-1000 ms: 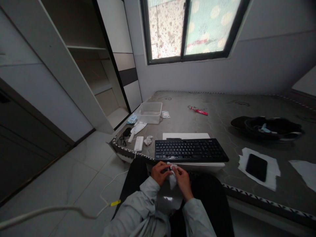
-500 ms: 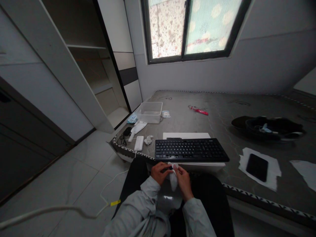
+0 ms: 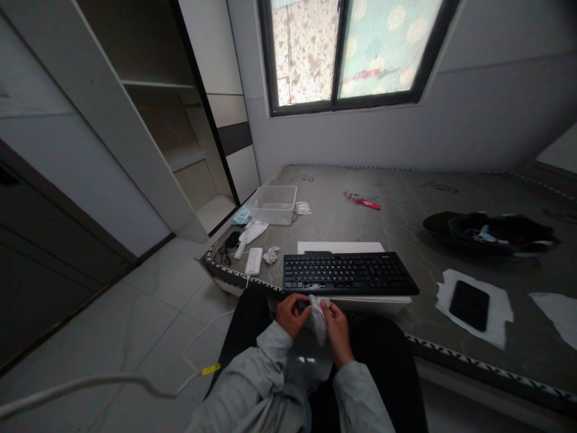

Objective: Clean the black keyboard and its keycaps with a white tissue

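Observation:
My left hand (image 3: pixel 292 316) is closed, with thumb and fingertips pinched on a small dark piece too small to name. Beside it, my right hand (image 3: pixel 336 329) grips a crumpled white wipe (image 3: pixel 319 325), which hangs down between the hands. The wipe's upper end touches or nearly touches the left fingertips. Both hands are above my lap, just in front of the black keyboard (image 3: pixel 347 273). The keyboard rests on a white box (image 3: pixel 378 305) at the edge of the mattress.
Left of the keyboard lie a crumpled tissue (image 3: pixel 271 255), a white power strip (image 3: pixel 253 262), and a clear plastic bin (image 3: pixel 274 207). A red-handled tool (image 3: pixel 368 204) lies farther back. To the right are a phone (image 3: pixel 469 305) on a white cloth and a black cap (image 3: pixel 496 234).
The white wipe has been shifted and bunched differently between my fingers. My left fingertips have drawn slightly left, away from it. Everything else stays where it was.

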Demonstrator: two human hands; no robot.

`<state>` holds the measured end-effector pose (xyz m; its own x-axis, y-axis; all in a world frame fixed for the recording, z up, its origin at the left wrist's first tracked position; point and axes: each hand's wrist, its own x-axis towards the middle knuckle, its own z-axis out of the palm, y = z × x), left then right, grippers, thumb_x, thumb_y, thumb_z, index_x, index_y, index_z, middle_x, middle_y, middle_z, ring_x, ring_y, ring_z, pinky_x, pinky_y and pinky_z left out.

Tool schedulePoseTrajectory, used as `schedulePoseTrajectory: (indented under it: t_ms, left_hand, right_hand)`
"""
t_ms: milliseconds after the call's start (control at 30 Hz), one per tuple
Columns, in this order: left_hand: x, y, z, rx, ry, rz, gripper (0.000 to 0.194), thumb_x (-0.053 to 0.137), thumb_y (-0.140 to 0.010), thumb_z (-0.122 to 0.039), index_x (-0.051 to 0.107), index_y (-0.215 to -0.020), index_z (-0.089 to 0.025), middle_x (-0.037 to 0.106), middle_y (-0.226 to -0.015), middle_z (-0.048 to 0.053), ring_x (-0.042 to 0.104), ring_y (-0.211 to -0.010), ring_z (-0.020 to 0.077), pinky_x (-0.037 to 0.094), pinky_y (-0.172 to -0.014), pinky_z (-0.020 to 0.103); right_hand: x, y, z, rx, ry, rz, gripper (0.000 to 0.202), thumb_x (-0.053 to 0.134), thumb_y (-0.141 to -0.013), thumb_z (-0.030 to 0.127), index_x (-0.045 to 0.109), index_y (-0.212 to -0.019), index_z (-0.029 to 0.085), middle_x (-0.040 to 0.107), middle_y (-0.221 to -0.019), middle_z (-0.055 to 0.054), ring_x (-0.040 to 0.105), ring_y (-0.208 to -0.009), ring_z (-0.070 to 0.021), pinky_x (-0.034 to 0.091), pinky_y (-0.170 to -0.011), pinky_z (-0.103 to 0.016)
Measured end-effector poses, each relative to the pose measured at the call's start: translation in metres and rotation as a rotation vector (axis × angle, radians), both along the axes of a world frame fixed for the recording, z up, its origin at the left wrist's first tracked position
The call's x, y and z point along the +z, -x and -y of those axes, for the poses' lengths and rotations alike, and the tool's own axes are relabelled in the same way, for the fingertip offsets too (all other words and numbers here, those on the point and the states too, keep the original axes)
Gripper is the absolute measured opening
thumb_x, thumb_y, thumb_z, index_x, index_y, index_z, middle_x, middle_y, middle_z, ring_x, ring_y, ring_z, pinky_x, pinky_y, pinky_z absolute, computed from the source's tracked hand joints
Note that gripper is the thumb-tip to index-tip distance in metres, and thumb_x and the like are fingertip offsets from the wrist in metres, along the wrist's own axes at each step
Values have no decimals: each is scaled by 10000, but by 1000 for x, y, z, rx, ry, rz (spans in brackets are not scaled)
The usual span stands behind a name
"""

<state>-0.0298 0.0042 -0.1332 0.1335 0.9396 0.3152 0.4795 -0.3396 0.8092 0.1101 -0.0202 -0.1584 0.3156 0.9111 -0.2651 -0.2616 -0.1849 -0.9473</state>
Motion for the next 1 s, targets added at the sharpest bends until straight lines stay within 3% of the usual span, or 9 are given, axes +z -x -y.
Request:
schedulePoseTrajectory:
  t_ms: [267,433,567,867,1000]
  left_hand:
    - [-5,1,-5,52,57,51,130,675,-764,-293,718,-842,-198,770,-872,13,543,-488,76,459,-501,201]
    - [-6,3,-12,72,-48,103,119,705,-752,-292,767,-823,-220,764,-858,48,690,-758,167,547,-632,249]
    - [-6,6,-16,104,-86,78,124,683,-782,-267,776,-857,-232,750,-826,47,693,-727,158,565,-634,258]
    - [21,10,-43,87,-20,-69,112,691,-784,-293,771,-841,-238,773,-835,30,694,-754,175,553,-730,304]
    - [27,5,-60,47,31,-174,79,724,-752,-282,774,-804,-249,739,-844,19,669,-802,170,520,-760,295]
  right_hand:
    - [-3,-2,-1,29,-19,39,464,630,-722,583,685,-884,152,758,-806,-53,664,-742,-226,491,-688,-292]
    - [-4,-2,-1,26,-8,55,461,632,-717,590,689,-873,160,763,-826,-47,670,-774,-235,499,-725,-302]
    - [1,-2,0,11,0,49,485,651,-686,598,704,-874,153,764,-810,-50,676,-779,-243,504,-718,-298]
    - [3,0,0,42,-3,89,486,627,-711,596,696,-891,150,760,-850,-65,673,-825,-250,501,-770,-320]
    - [6,1,1,50,4,104,509,619,-707,608,697,-905,145,760,-851,-67,670,-866,-267,500,-781,-325]
